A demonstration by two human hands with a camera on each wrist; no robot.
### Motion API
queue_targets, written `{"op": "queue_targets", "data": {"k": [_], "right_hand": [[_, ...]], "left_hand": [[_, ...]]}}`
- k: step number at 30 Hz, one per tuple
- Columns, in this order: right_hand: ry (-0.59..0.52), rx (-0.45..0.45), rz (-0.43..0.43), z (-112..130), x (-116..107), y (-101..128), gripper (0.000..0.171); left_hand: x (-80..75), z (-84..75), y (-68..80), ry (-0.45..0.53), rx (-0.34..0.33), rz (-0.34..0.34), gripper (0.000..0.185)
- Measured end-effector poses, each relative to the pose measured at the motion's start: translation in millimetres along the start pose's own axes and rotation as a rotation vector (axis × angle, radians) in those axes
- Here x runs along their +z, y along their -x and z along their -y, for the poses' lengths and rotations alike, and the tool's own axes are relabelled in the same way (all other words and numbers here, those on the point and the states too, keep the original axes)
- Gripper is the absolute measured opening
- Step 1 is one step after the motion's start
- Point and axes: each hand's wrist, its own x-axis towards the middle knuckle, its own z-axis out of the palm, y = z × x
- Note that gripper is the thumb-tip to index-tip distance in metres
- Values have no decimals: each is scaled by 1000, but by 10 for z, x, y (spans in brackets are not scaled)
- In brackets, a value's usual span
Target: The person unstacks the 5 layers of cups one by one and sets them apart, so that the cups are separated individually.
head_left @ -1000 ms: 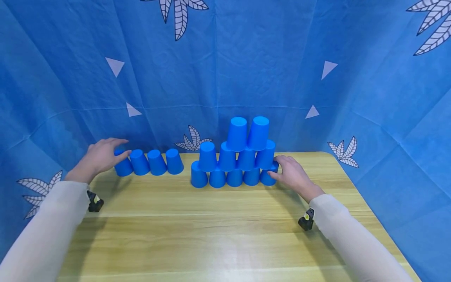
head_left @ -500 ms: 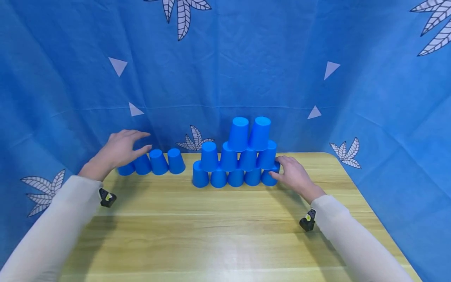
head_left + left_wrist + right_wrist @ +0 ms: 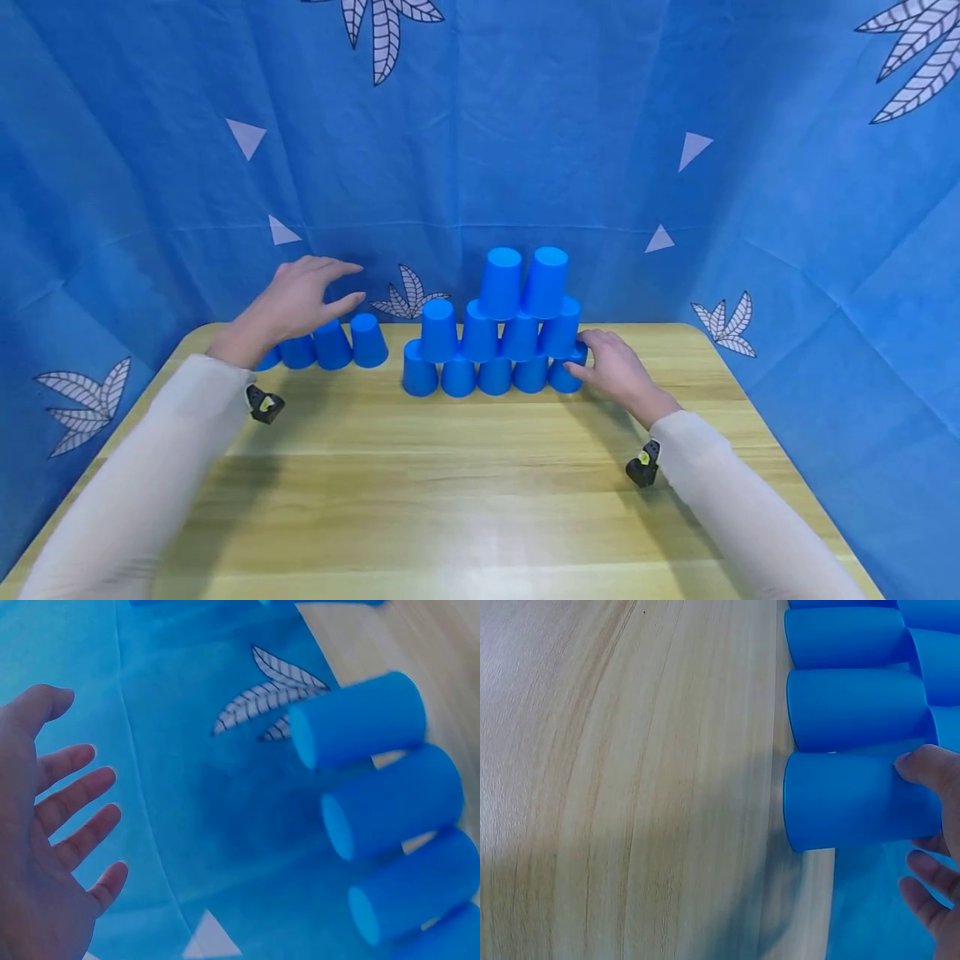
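Along the far edge of the table, the left hand was swung rightward above the four-cup row, fingers parted, nothing held; no cup was added to the blue stack, its bottom right cup pinched by the right hand.

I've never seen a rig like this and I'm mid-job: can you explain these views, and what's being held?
There's no robot: you see a person's left hand and right hand, in pale sleeves. The wide picture comes from a head camera looking forward and down; the closer two come from cameras worn on each wrist. Upside-down blue cups stand on the wood-grain table: a row of four and a stack of five, then four, then two. The left hand, raised near the row, holds nothing. The right hand grips the bottom layer's right-end cup.
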Motion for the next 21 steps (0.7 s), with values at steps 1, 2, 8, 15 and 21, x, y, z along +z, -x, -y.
{"op": "queue_targets", "data": {"k": [1,2,8,15,21], "right_hand": [[0,2,0,2,-3,-2,55],[0,4,1,3,-3,-4,55],[-6,10,1,-2,6,-5,56],[-5,-4,-15,-28,5,-13,56],[-19,10,7,-16,-14,-18,57]], "left_hand": [[-6,-35,-32,-1,13,-6,57],[-11,-71,-62,1,28,-12,56],[-46,-346,-205,-2,94,-22,55],[-108,-653,-370,-3,157,-29,56],[-127,-849,-480,12,175,-31,57]]}}
